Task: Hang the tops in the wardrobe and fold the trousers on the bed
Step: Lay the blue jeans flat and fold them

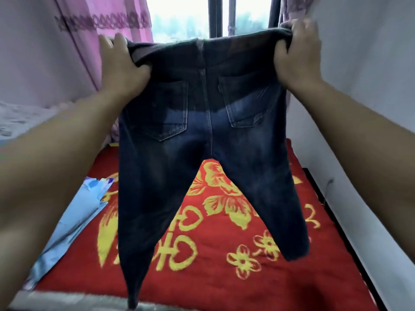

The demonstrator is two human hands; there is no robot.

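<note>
A pair of dark blue jeans point(202, 135) hangs in the air in front of me, back pockets facing me, both legs spread apart and dangling over the bed point(224, 277). My left hand point(122, 66) grips the left end of the waistband. My right hand point(296, 52) grips the right end of the waistband, held a little higher. The bed is covered with a red blanket with yellow flowers and hearts. The left leg's hem reaches down to the bed's near edge.
A light blue cloth point(74, 223) lies along the bed's left side. Pink curtains point(107, 30) hang at the left of a window point(184, 16). A white wall point(370, 97) runs along the bed's right side, with a dark bed frame edge point(332, 221) beneath it.
</note>
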